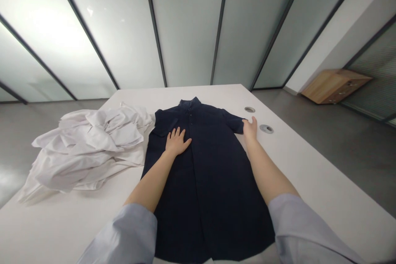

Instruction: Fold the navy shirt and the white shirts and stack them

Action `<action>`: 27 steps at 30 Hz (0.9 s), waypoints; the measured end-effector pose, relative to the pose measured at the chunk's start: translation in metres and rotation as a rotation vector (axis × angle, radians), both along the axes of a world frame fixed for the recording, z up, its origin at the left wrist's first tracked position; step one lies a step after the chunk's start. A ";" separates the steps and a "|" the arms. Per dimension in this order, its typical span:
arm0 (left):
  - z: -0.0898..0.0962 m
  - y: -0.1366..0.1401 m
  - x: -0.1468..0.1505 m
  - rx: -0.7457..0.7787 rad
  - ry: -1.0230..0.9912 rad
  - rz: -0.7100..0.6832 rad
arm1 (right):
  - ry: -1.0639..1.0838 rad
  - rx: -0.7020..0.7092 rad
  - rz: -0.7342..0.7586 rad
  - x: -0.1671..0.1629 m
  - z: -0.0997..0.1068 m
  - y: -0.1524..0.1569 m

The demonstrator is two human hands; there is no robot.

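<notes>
A dark navy short-sleeved shirt (pixel 216 173) lies front up on the white table, its stand collar at the far end and its hem towards me. My left hand (pixel 177 142) rests flat on the chest, left of the button placket, with fingers spread. At the end of the right-hand sleeve (pixel 235 123), my right hand (pixel 250 130) has the sleeve's edge between its fingers; one digit sticks up, and part of the grip is hidden. The sleeve on the left side appears folded in across the chest.
A heap of crumpled white cloth (pixel 89 144) lies on the left of the table (pixel 309 181), against the shirt's side. Two round cable grommets (pixel 266 128) are set in the tabletop at right. Beyond stand frosted glass panels (pixel 185 24) and a wooden drawer cabinet (pixel 335 86).
</notes>
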State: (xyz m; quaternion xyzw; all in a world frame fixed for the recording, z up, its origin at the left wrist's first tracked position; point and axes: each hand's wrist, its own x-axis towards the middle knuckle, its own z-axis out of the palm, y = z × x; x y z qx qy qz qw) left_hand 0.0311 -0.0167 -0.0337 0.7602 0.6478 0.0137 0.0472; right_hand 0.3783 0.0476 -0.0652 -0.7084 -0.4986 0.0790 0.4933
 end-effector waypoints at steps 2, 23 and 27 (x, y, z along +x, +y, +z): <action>0.001 -0.002 0.000 0.001 0.003 0.003 | -0.026 -0.069 -0.063 -0.006 0.004 -0.006; 0.000 -0.004 -0.002 0.004 0.015 0.007 | -0.203 -0.012 -0.037 -0.021 0.024 -0.021; 0.001 -0.005 -0.002 0.004 0.023 0.010 | -0.346 0.039 0.074 -0.038 0.044 -0.026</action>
